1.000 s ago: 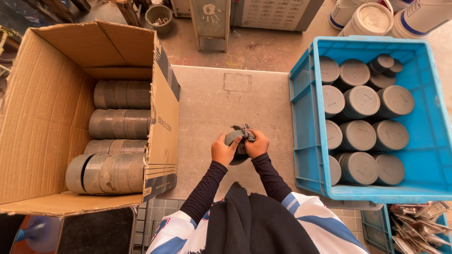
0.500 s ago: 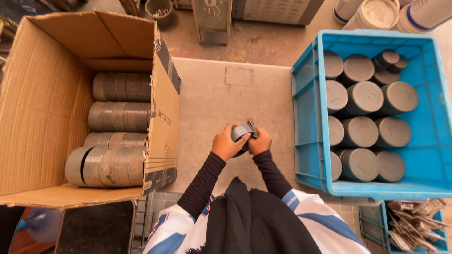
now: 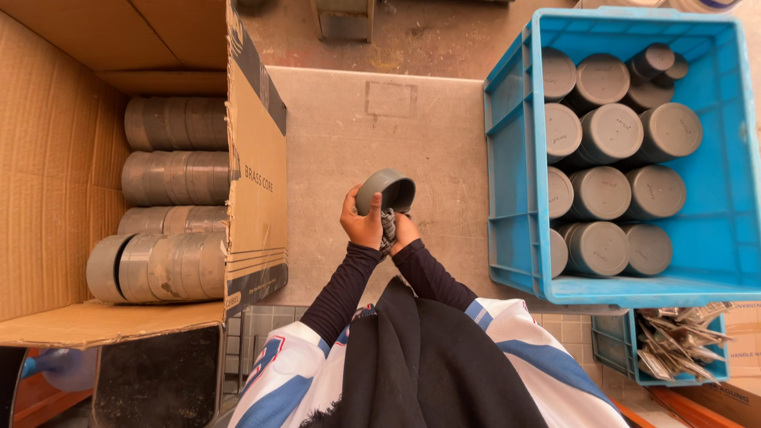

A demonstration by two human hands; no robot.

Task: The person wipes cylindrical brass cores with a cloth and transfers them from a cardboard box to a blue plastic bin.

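Both forearms angle inward, wrists meeting above the grey table. The left hand curls its fingers around a grey cap, open side tilted right. The right hand clamps a cloth under the cap.

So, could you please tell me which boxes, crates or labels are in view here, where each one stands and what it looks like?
Cardboard box: left, open, brown, holding rows of wrapped grey caps.
Printed flap: the box's right side, brown with dark lettering and stripes.
Blue plastic crate: right, rectangular, filled with grey caps.
Smaller blue bin: lower right, holding small packets.
Carton corner: bottom right, tan, printed.
No screens.
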